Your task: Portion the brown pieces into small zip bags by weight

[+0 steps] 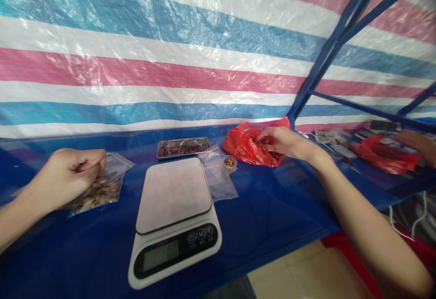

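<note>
My left hand [76, 167] is closed in a fist over a clear zip bag [98, 192] of brown dried pieces; what its fingers hold is hidden. At the back right, my right hand [277, 141] reaches into an open red plastic bag [238, 144]. Its fingers are bent together among dark brown dried pieces [275, 155]. A white kitchen scale [175, 194] stands between my hands, its pan bare and its display seeming to read 0.0. Beside it, a small clear cup [230, 162] holds brown pieces, next to flat, clear zip bags [221, 187].
Behind the scale lies a shallow tray [184, 147] with dark red contents. A blue metal post [316, 67] rises from the blue table [272, 208] before a striped plastic sheet [153, 81]. Further right, another person's hand [417, 142] is at another red bag [384, 153].
</note>
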Available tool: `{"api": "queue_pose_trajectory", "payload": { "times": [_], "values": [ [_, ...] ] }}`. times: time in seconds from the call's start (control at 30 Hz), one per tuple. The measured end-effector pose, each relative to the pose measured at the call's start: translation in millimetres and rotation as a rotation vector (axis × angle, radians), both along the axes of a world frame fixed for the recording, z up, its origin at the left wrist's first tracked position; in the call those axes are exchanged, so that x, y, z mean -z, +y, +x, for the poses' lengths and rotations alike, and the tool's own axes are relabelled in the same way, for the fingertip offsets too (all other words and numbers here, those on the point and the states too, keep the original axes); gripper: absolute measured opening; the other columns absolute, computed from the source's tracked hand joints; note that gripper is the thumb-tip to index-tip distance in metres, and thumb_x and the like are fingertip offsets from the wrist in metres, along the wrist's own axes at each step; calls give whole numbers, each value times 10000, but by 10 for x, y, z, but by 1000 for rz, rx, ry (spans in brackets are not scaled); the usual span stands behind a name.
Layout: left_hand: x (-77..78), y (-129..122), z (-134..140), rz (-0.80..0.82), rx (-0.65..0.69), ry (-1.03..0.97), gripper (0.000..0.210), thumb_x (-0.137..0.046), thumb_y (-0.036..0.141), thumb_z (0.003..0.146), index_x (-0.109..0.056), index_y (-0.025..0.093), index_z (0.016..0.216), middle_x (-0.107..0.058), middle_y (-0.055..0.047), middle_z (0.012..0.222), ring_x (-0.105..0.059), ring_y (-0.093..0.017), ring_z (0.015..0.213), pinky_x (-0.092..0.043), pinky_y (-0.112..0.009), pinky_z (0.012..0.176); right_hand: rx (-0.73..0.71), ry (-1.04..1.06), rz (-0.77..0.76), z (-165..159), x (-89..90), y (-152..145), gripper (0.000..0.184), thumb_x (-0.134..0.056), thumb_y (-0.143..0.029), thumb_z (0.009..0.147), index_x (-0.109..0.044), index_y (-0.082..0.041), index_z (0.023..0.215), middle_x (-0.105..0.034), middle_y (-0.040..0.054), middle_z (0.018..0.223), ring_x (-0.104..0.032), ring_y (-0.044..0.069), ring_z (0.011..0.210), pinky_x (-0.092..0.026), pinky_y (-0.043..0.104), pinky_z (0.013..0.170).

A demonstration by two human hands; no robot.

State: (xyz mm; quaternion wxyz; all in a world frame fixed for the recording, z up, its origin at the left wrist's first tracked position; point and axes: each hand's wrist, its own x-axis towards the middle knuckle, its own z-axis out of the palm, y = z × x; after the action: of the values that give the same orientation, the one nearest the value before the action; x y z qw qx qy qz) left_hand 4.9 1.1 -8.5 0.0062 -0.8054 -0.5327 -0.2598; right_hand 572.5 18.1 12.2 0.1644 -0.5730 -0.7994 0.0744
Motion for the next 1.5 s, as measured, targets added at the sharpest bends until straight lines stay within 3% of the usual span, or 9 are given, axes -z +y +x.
{"api": "queue_pose_trajectory", "payload": {
  "times": [0.07, 0.23, 0.4, 0.57, 0.77, 0.9, 1.0, 1.17, 1.5],
  "values": [
    [-4, -2, -3, -23, 48, -61, 307, -358, 381, 802, -326, 257, 524, -361, 31, 474, -392, -102, 440, -330, -203, 448, -35, -20, -62, 15, 108, 49, 257, -682, -125, 799, -798, -199, 1016, -844, 87, 1001, -775, 241, 835, -596, 326, 754],
    [-2, -3, -13, -56, 52, -111, 280, -392, 365, 782, -320, 258, 533, -336, 41, 484, -369, -105, 448, -302, -213, 460, -58, -17, 17, 11, 266, 128, 218, -614, -124, 832, -761, -227, 956, -818, 58, 919, -734, 220, 776, -565, 325, 737],
    [-7, -20, -12, -73, 42, -119, 267, -418, 354, 772, -289, 262, 557, -330, 39, 515, -361, -115, 478, -305, -231, 487, -56, 147, 69, 35, 266, 156, 111, -632, -196, 816, -728, -249, 795, -767, 22, 759, -683, 204, 649, -539, 326, 634],
    [0, -16, -13, -71, 46, -115, 267, -419, 353, 766, -260, 265, 571, -289, 42, 525, -340, -114, 481, -283, -233, 493, -77, 170, 21, -7, 248, 136, 144, -648, -214, 759, -762, -231, 845, -735, -2, 669, -636, 178, 551, -493, 294, 519],
    [35, 4, -46, -52, 50, -99, 238, -423, 315, 757, -259, 266, 591, -271, 54, 543, -325, -111, 485, -269, -241, 504, -56, 191, 15, -49, 315, 175, 70, -699, -220, 734, -745, -272, 743, -687, -16, 589, -643, 198, 558, -518, 309, 525],
    [32, -6, -37, -56, 42, -105, 233, -416, 317, 774, -268, 268, 601, -270, 55, 558, -340, -112, 496, -281, -241, 513, -38, 195, 15, -52, 282, 178, 87, -696, -208, 755, -769, -249, 777, -730, 15, 642, -682, 219, 608, -544, 326, 563],
    [11, -15, -15, -54, 55, -119, 243, -419, 316, 777, -256, 270, 602, -256, 58, 557, -320, -106, 489, -270, -244, 508, -58, 154, 14, -55, 228, 144, 280, -651, -148, 737, -809, -210, 960, -782, 19, 737, -688, 199, 618, -551, 309, 585],
    [-29, -36, 32, -64, 78, -144, 266, -424, 321, 769, -222, 281, 601, -230, 61, 553, -287, -102, 482, -240, -252, 490, -114, 11, 71, -102, 249, 119, 547, -571, -67, 762, -765, -227, 1248, -836, 82, 1205, -794, 268, 1021, -615, 372, 917],
    [-39, -31, 49, -49, 104, -147, 258, -420, 315, 770, -232, 281, 596, -244, 60, 541, -297, -99, 468, -243, -248, 481, 52, -176, 160, -233, 298, 128, 344, -529, -206, 1027, -740, -202, 1298, -836, 136, 1199, -796, 285, 1050, -587, 336, 873]
  ]
}}
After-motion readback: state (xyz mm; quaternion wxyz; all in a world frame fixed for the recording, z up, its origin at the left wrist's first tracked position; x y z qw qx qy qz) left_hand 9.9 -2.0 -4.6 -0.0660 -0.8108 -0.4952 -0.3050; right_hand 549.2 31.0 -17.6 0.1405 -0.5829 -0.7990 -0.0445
